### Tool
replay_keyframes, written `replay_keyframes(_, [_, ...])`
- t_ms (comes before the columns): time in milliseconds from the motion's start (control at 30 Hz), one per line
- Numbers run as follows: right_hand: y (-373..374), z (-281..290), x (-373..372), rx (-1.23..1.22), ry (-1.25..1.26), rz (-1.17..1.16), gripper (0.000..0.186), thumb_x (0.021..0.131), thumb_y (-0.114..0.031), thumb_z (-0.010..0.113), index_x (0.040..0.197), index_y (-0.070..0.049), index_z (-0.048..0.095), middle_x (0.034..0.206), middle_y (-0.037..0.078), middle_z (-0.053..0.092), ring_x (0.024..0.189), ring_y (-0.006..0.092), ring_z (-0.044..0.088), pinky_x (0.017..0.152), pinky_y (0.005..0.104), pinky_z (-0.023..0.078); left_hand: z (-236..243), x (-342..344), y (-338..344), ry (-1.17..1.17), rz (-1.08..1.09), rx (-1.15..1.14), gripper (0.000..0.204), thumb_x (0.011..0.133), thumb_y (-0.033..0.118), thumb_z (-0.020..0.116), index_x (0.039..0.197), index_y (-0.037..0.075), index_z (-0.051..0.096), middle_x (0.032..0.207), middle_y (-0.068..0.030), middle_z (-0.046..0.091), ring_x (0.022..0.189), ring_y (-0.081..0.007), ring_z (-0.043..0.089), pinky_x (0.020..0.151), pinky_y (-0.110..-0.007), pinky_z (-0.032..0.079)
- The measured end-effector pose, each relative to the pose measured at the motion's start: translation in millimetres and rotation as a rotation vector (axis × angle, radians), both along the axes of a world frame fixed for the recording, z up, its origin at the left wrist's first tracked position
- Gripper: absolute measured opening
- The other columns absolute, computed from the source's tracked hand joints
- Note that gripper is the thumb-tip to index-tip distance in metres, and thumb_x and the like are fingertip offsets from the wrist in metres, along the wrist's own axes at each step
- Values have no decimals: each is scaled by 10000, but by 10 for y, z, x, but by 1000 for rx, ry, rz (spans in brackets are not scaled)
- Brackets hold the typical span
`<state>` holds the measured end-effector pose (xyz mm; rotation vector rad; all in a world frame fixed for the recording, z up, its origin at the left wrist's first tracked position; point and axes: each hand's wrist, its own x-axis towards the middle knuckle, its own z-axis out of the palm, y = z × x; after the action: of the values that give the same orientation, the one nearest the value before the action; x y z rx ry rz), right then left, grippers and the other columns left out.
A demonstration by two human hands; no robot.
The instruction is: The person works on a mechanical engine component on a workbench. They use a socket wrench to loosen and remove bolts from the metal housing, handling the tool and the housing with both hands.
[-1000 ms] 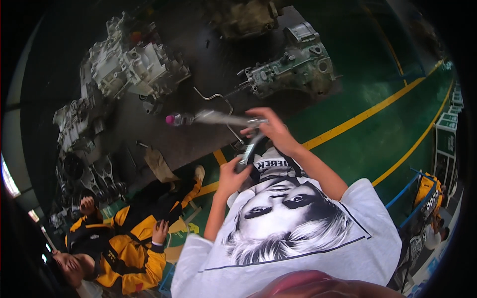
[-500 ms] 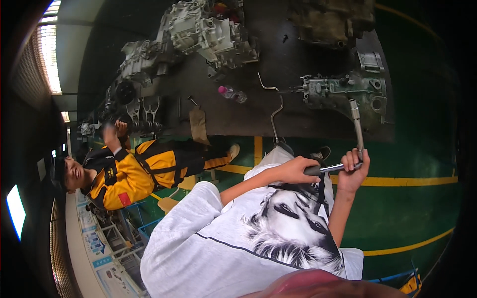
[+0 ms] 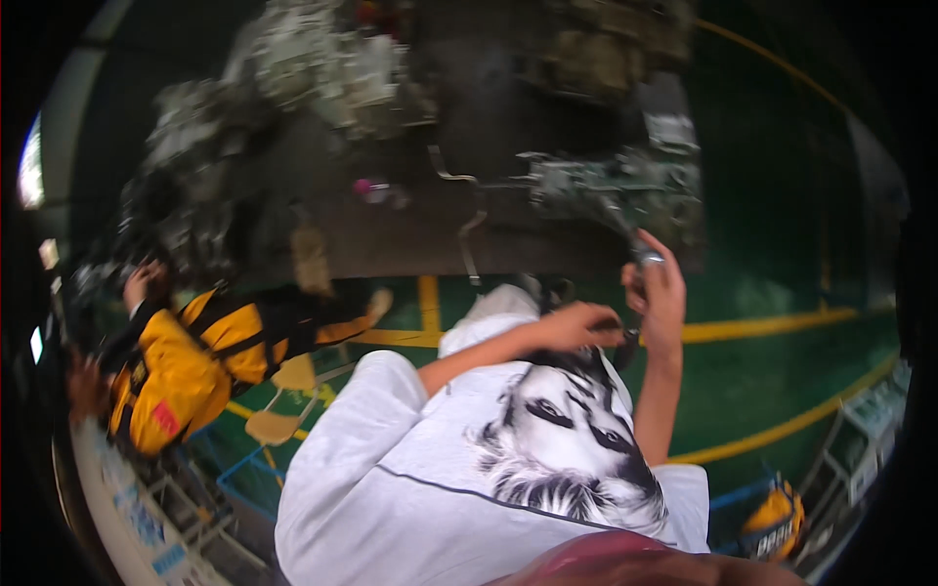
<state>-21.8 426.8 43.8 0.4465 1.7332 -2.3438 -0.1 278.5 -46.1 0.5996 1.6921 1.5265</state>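
Note:
My right hand [image 3: 659, 293] is raised, its fingers closed round the head end of a ratchet wrench [image 3: 648, 258]. From there a blurred metal extension slants up to the gearbox [image 3: 616, 181] at the table's right side. What looks like the wrench's dark handle [image 3: 630, 341] hangs beneath my right hand. Close beside it is my left hand [image 3: 583, 326], held before my shirt with bent fingers. Motion blur hides whether those fingers touch the handle. Two bent metal rods [image 3: 473, 230] lie left of the gearbox.
Large castings [image 3: 327, 68] crowd the table's far left, and a brownish one [image 3: 596, 54] stands at the far right. A pink-capped bottle [image 3: 381, 191] lies on the dark tabletop [image 3: 381, 244]. At left, a person in a yellow and black jacket [image 3: 186, 366] works near a stool [image 3: 274, 426].
The view has swung, shifting the table and the other person leftward and blurring them. The wrench handle, earlier pointing across to my left hand, now hangs below my right hand, which has risen slightly.

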Motion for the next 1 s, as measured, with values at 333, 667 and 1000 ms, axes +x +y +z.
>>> replay_keyframes(333, [-29, -96, -86, 494, -203, 54, 330, 921, -189, 592, 1199, -19, 546, 693, 54, 598, 462, 20, 370, 435, 171, 273, -1144, -882, -497, -675, 668, 79, 210, 930, 215, 529, 971, 19, 593, 823, -80, 672, 719, -141, 638, 605, -263, 489])
replay_keyframes(667, [-250, -268, -489, 397, -206, 10, 321, 966, -241, 532, 1204, -26, 514, 703, 81, 596, 450, 36, 370, 415, 190, 270, -1302, -984, 32, -1245, 678, 299, 370, 913, 308, 599, 1116, 7, 530, 1032, -120, 660, 889, -204, 641, 750, -327, 536])
replay_keyframes(1000, [-335, -380, -701, 387, -249, 54, 344, 927, -279, 610, 1137, -22, 518, 724, 65, 589, 461, 37, 394, 416, 186, 286, -1500, -1088, 263, -1408, 757, 571, 289, 929, 358, 588, 996, 78, 612, 936, -67, 646, 854, -193, 619, 740, -339, 519])
